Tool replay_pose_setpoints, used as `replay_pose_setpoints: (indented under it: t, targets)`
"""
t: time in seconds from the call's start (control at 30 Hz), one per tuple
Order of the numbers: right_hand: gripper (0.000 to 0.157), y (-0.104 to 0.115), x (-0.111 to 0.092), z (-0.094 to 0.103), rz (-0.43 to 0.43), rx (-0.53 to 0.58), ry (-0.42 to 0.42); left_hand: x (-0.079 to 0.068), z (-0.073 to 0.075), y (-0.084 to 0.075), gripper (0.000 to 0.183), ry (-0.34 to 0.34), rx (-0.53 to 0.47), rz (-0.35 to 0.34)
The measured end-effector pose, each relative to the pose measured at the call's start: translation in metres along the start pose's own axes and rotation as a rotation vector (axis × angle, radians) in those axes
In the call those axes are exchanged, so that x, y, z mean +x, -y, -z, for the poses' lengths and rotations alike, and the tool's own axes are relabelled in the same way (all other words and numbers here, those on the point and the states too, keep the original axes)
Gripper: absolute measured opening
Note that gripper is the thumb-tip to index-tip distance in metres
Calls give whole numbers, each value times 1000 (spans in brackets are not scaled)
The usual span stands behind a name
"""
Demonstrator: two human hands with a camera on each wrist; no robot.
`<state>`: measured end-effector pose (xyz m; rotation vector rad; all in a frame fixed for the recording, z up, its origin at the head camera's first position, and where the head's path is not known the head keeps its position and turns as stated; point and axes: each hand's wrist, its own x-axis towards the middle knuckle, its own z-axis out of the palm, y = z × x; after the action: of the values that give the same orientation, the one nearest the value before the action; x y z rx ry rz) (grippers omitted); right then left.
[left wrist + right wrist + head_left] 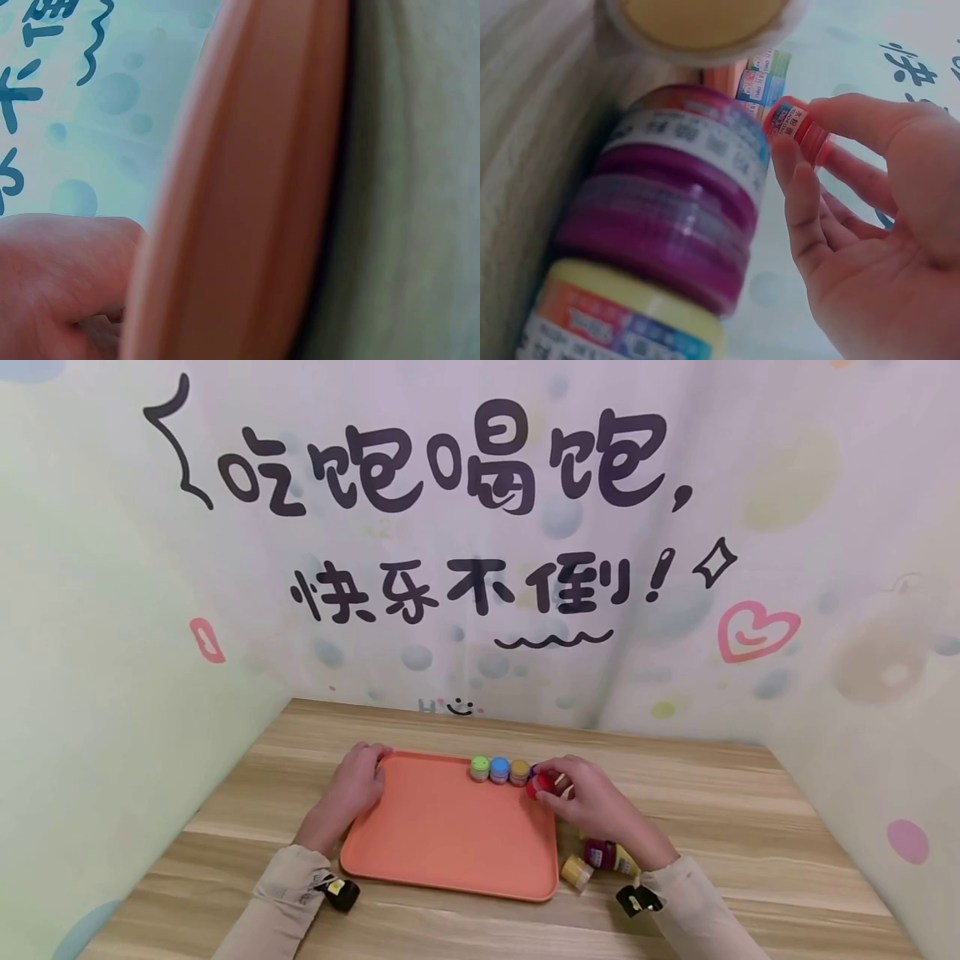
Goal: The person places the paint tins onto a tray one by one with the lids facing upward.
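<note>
Here — red jar between right-hand fingers.

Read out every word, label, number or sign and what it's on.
"吃饱喝饱," upper line, wall backdrop
"快乐不倒!" lower line, same backdrop
"H": faint, backdrop's foot; letters beside it unreadable
Red jar, purple jar, pale-yellow jar: labels too blurred
Green jar, blue jar, brown jar: labels too small

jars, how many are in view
8 visible: green jar, blue jar, brown jar, partly hidden dark jar on the tray; red jar in the right hand; yellow jar, purple jar, cream jar on the table right of the tray. More may be hidden.
</note>
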<state>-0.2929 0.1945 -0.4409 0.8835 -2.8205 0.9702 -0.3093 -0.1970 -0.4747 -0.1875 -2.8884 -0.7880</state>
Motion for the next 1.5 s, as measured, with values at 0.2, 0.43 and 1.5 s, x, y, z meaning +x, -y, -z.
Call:
replay_pose_setpoints:
  t: [0.2, 0.43, 1.5]
  targets:
    - [26, -1, 2, -4, -46, -92, -7, 0, 0, 0, 33, -11, 5, -13]
    - [22, -3, 3, -10, -79, -200, -32, 1, 0, -2, 35, 12, 0, 16]
    - [21, -3, -8, -8, -104, -171, -68, 0, -1, 1, 35, 2, -10, 17]
